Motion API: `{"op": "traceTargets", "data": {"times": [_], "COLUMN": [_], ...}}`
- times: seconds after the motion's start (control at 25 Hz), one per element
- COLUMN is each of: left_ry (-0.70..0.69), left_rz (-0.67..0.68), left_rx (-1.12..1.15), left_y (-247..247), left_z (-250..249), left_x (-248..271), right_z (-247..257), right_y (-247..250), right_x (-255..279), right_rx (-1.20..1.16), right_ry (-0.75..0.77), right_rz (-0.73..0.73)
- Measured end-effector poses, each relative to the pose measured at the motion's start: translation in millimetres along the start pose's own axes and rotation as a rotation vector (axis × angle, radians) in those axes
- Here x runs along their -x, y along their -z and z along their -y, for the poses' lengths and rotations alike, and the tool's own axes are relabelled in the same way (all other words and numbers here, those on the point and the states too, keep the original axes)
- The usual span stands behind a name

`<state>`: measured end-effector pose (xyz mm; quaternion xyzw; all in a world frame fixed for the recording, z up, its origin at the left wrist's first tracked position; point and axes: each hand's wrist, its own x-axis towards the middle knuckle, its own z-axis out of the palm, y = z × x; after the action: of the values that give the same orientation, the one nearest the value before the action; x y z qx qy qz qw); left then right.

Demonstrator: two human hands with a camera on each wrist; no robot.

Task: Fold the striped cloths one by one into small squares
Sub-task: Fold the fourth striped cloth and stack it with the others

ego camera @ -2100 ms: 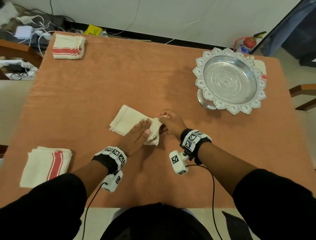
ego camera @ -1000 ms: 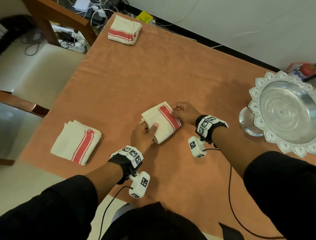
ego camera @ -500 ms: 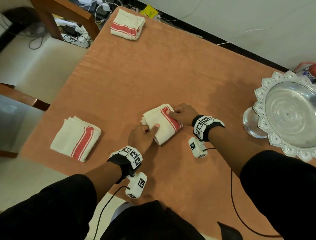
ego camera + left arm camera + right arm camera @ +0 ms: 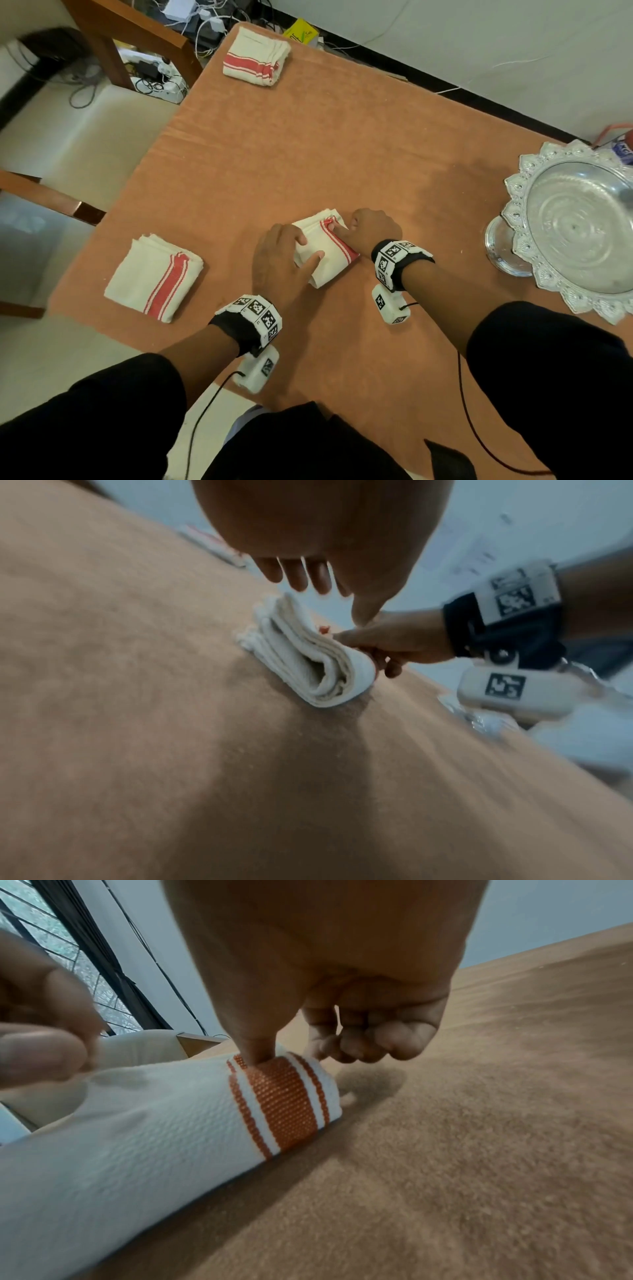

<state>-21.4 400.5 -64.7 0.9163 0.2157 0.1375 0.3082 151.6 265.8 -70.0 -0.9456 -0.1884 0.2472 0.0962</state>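
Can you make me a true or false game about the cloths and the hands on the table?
1. Three folded cloths lie on the table. True.
2. The silver bowl holds a cloth. False: nothing is in it.
3. Both hands touch the middle cloth. True: left hand and right hand.
4. The cloth stripes are blue. False: they are red.
5. The far cloth is spread flat. False: it is folded.

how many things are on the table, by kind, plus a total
striped cloths: 3, one at the far corner, one near the left edge, one under both hands
silver bowl: 1
total: 4
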Motion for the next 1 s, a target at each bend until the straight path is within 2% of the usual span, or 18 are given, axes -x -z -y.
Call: {"op": "traceTargets", "data": {"times": [0.08, 0.12, 0.2, 0.28, 0.36, 0.44, 0.52, 0.72, 1.0], "left_ry": [-0.359, -0.435, -0.381, -0.315, -0.313, -0.314, -0.320, -0.334, -0.321], "left_rz": [0.127, 0.214, 0.331, 0.373, 0.408, 0.446, 0.478, 0.524, 0.535], "left_rx": [-0.184, -0.271, -0.365, -0.388, -0.411, -0.433, -0.469, -0.513, -0.548], "left_y": [-2, -4, -8, -11, -12, -13, -15, -22, -29], "left_z": [0, 3, 8, 12, 14, 16, 19, 27, 25], "left_x": [-2, -3, -9, -14, -16, -19, -19, -15, -11], "right_z": [2, 5, 9, 10, 7, -1, -8, -8, 6], "right_y": [-1, -1, -2, -8, -19, -30, -34, -28, -21], "right_x": [5, 9, 17, 30, 42, 51, 54, 54, 45], "right_rx": [0.005, -0.006, -0.056, -0.100, -0.078, 0.031, 0.103, 0.179, 0.262], "right_ry": [0.019, 0.035, 0.116, 0.287, 0.490, 0.602, 0.617, 0.532, 0.499], "right_rz": [-0.070, -0.107, -0.185, -0.252, -0.270, -0.244, -0.215, -0.048, -0.016]}}
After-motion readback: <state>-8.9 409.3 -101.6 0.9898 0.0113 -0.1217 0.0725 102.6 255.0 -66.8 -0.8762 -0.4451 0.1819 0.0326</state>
